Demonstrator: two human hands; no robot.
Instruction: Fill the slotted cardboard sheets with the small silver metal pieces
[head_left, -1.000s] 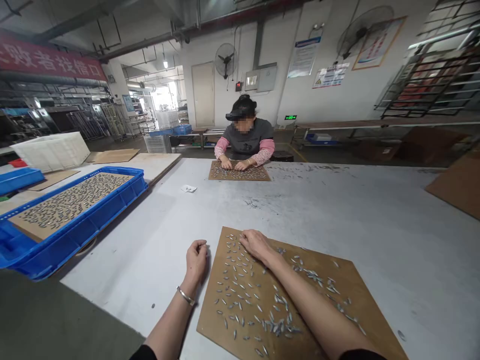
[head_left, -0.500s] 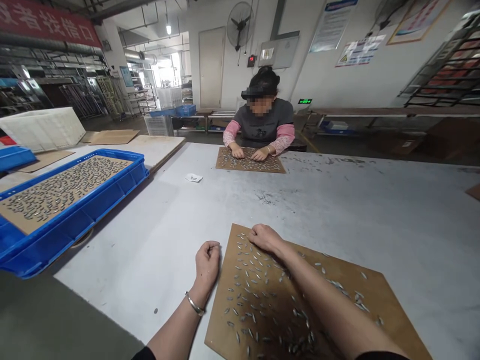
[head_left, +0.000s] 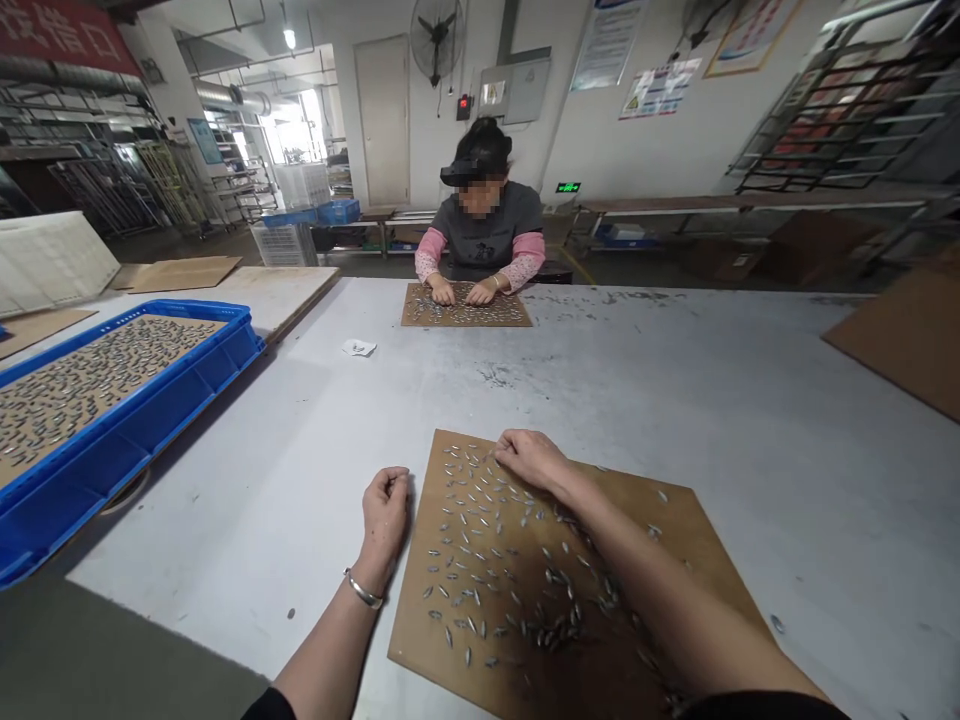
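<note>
A brown cardboard sheet (head_left: 637,500) lies in front of me on the pale table, with many small silvery spindle-shaped metal pieces (head_left: 480,500) spread over it. They stand in loose rows at the left and pile up near the front middle. My right hand (head_left: 531,460) is over the sheet's far edge, fingers pinched together and pointing down-left; whatever they hold is too small to make out. Beside the sheet's left edge, my left hand (head_left: 387,500) rests on the table with its fingers curled closed. Its fingertips hide any content. My right forearm covers part of the sheet.
Across the table (head_left: 315,430), a co-worker (head_left: 484,230) has both hands on another piece-covered cardboard sheet (head_left: 465,315). At left stands a blue tray (head_left: 187,370) holding a similar sheet. A scrap of white paper (head_left: 360,348) lies mid-table, and brown cardboard (head_left: 907,335) at the right.
The whole view has shifted, so the surroundings sit farther left, and more cardboard shows at the right. My right hand has moved slightly right along the sheet's far edge. My left hand stays beside the sheet.
</note>
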